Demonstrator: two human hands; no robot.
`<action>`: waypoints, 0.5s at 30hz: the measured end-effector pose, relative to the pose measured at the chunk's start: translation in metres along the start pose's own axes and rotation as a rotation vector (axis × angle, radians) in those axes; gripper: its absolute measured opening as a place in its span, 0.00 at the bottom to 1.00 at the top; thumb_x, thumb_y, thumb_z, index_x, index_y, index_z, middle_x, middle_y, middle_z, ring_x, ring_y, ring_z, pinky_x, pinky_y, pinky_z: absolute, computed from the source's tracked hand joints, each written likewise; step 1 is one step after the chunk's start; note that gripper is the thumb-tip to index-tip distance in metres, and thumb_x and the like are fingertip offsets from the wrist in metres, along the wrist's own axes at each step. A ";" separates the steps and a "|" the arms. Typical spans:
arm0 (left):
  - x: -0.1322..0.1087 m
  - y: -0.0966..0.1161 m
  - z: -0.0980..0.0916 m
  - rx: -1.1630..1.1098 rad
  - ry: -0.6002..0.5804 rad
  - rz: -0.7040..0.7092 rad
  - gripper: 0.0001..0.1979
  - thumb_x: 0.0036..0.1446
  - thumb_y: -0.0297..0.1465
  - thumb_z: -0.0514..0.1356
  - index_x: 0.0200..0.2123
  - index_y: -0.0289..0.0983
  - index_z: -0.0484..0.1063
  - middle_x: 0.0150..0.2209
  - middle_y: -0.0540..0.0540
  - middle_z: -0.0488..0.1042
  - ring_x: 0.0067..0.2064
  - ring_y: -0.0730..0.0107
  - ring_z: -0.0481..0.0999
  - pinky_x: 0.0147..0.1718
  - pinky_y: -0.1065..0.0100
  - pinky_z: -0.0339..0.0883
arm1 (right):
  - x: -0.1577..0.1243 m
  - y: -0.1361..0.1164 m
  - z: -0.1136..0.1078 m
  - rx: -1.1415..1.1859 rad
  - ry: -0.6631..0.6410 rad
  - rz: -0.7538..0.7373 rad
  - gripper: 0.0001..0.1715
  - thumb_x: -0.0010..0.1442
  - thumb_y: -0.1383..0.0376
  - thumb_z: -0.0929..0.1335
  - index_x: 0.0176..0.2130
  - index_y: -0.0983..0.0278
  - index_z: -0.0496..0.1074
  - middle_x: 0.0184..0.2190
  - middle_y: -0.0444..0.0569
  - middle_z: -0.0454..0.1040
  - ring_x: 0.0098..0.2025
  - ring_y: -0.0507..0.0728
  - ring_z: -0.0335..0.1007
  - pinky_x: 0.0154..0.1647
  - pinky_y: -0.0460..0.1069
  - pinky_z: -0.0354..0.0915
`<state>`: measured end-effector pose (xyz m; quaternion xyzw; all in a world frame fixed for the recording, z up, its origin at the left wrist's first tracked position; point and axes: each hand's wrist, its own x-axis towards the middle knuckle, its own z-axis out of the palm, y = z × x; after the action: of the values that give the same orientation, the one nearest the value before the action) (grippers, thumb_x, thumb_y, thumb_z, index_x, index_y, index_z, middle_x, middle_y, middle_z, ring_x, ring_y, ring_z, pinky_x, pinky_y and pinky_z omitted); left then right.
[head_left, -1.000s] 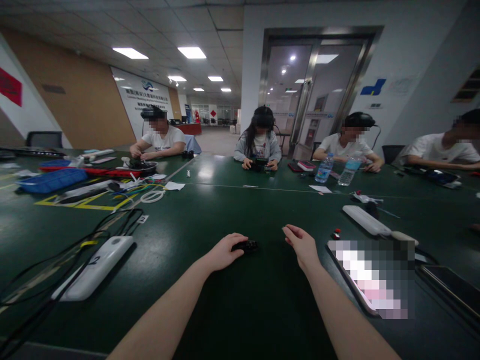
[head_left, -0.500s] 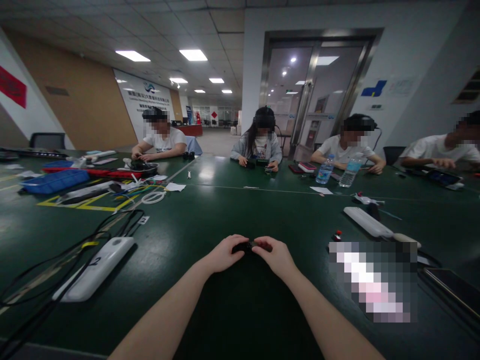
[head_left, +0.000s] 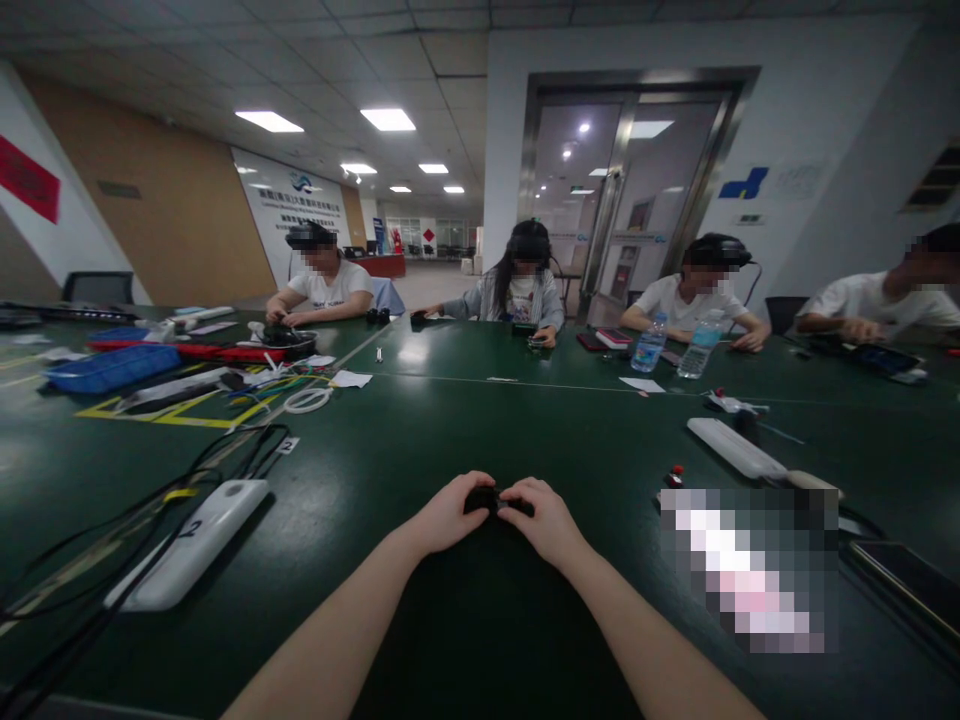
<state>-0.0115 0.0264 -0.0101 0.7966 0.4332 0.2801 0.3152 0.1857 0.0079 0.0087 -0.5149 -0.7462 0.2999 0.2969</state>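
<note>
Both my hands meet over a small black object (head_left: 486,499) on the dark green table (head_left: 465,420) just in front of me. My left hand (head_left: 446,515) curls its fingers around the object's left end. My right hand (head_left: 546,519) grips the right end with fingers closed. Most of the object is hidden between my fingers, so I cannot make out what it is.
A white power strip (head_left: 189,543) with black cables lies at the left. Another white strip (head_left: 733,447) and a dark phone (head_left: 904,580) lie at the right. Several people sit along the far side with water bottles (head_left: 651,342). A blue tray (head_left: 105,367) is far left.
One second ago my right hand hovered open, apart from the object; it came in and closed on its right end. My left hand stayed on it.
</note>
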 end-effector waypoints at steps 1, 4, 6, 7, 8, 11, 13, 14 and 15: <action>0.000 0.002 0.000 0.005 0.001 0.012 0.20 0.52 0.28 0.58 0.49 0.40 0.65 0.49 0.44 0.69 0.51 0.65 0.67 0.53 0.62 0.60 | 0.000 0.000 0.000 -0.009 -0.003 -0.008 0.11 0.54 0.60 0.67 0.38 0.58 0.74 0.40 0.46 0.72 0.45 0.57 0.64 0.46 0.52 0.60; -0.001 0.008 -0.001 0.028 -0.018 0.075 0.17 0.52 0.26 0.57 0.46 0.41 0.67 0.49 0.46 0.68 0.51 0.67 0.67 0.53 0.63 0.60 | 0.001 0.000 0.001 -0.026 -0.026 0.002 0.10 0.54 0.61 0.67 0.38 0.58 0.75 0.40 0.46 0.71 0.44 0.56 0.64 0.44 0.52 0.61; -0.002 0.011 -0.002 0.057 -0.043 0.121 0.15 0.53 0.25 0.56 0.44 0.42 0.68 0.50 0.47 0.68 0.51 0.68 0.67 0.53 0.63 0.59 | 0.000 -0.001 0.000 -0.027 -0.035 0.023 0.10 0.54 0.61 0.67 0.38 0.57 0.75 0.38 0.45 0.72 0.43 0.56 0.65 0.43 0.51 0.61; -0.002 0.012 -0.003 0.077 -0.050 0.131 0.14 0.53 0.25 0.55 0.44 0.42 0.69 0.50 0.46 0.67 0.52 0.67 0.66 0.54 0.62 0.59 | 0.000 -0.002 0.000 -0.024 -0.039 0.032 0.10 0.54 0.61 0.67 0.38 0.57 0.75 0.37 0.45 0.73 0.42 0.56 0.66 0.42 0.51 0.61; -0.002 0.012 -0.003 0.102 -0.056 0.130 0.14 0.54 0.25 0.55 0.44 0.42 0.70 0.51 0.46 0.67 0.53 0.66 0.66 0.54 0.61 0.58 | 0.000 -0.003 -0.001 -0.018 -0.039 0.040 0.11 0.54 0.61 0.67 0.38 0.57 0.75 0.36 0.45 0.74 0.41 0.56 0.66 0.42 0.51 0.61; -0.002 0.012 -0.005 0.177 -0.058 0.099 0.13 0.55 0.28 0.56 0.44 0.45 0.71 0.53 0.48 0.66 0.56 0.63 0.62 0.56 0.57 0.54 | 0.000 -0.004 -0.002 0.021 -0.024 0.047 0.11 0.54 0.61 0.67 0.38 0.57 0.76 0.37 0.45 0.75 0.40 0.56 0.68 0.42 0.51 0.62; -0.003 0.013 -0.007 0.213 -0.065 0.084 0.13 0.56 0.29 0.55 0.44 0.47 0.71 0.53 0.49 0.66 0.57 0.63 0.61 0.57 0.57 0.53 | 0.001 -0.003 -0.003 0.049 -0.009 0.053 0.11 0.54 0.61 0.67 0.38 0.57 0.76 0.37 0.45 0.76 0.40 0.56 0.69 0.42 0.51 0.62; -0.003 0.014 -0.007 0.226 -0.070 0.078 0.13 0.57 0.30 0.55 0.44 0.47 0.71 0.54 0.50 0.66 0.57 0.64 0.61 0.57 0.57 0.53 | 0.001 -0.002 -0.003 0.060 -0.005 0.057 0.11 0.54 0.61 0.67 0.38 0.57 0.76 0.37 0.45 0.76 0.41 0.56 0.69 0.43 0.51 0.63; -0.003 0.015 -0.008 0.236 -0.073 0.074 0.13 0.57 0.30 0.55 0.44 0.47 0.71 0.54 0.50 0.66 0.57 0.64 0.61 0.56 0.57 0.53 | 0.001 -0.001 -0.003 0.071 -0.006 0.060 0.12 0.54 0.60 0.67 0.38 0.57 0.76 0.37 0.45 0.76 0.41 0.57 0.69 0.44 0.52 0.63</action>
<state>-0.0113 0.0193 0.0055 0.8533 0.4218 0.2091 0.2242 0.1870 0.0094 0.0121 -0.5253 -0.7201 0.3365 0.3038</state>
